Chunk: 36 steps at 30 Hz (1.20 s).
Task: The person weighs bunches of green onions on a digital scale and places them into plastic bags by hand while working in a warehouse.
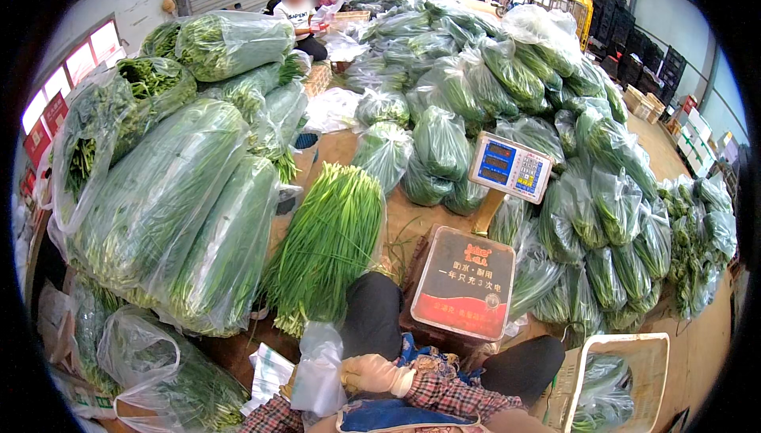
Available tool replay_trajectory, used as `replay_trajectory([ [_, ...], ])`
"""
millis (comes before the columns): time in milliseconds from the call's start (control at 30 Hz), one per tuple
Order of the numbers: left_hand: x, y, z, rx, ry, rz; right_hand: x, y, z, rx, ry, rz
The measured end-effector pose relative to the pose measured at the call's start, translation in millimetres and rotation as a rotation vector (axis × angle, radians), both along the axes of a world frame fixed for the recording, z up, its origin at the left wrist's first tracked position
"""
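Note:
A translucent white plastic bag (319,365) hangs in front of my lap. My right hand (374,374), in a pale glove, is closed against the bag's right side and grips its edge. Only a sliver of my left hand (287,385) shows at the bag's left side; its fingers are hidden behind the plastic. Just ahead lies a large loose bundle of green garlic chives (329,239), partly on a clear sheet. To its right stands a scale, its dark and red platform (464,282) bare and its display (510,167) tilted up behind.
Large clear bags of greens (166,203) are stacked at left. Many smaller bagged bundles (440,143) are piled ahead and right. A cream plastic basket (662,346) holding a bagged bundle sits by my right knee. A person (300,21) sits at the far left.

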<state>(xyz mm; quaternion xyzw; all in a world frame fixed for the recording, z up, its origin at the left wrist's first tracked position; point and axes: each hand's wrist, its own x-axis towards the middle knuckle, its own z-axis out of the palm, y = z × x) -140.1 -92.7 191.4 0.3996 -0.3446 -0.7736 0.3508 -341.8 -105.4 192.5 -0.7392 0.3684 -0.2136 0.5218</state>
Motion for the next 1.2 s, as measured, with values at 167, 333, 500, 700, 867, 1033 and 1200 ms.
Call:
replay_trajectory([
  [167, 9, -9, -5, -0.011, 0.004, 0.064, -5, -2, 11, 0.322, -0.141, -0.018],
  [333, 27, -26, -31, -0.072, -0.093, 0.164, -7, 3, -8, 0.486, -0.343, -0.176],
  [500, 107, -44, -88, -0.221, -1.592, -0.231, -22, 16, 5, 0.550, -0.549, -0.176],
  [700, 236, -8, -121, 0.170, -1.923, -0.293, -69, 19, 40, 0.462, -0.758, -0.345],
  [867, 192, -29, -46, -0.087, -1.811, -0.101, -57, 18, 34, 0.539, -0.765, -0.202],
  [1033, 128, -31, -141, -0.541, -1.579, -1.339, -31, 24, 30, 0.532, -0.656, -0.084],
  [1200, 123, -8, -193, -0.146, -1.580, -1.165, -52, 30, 34, 0.497, -0.791, -0.482],
])
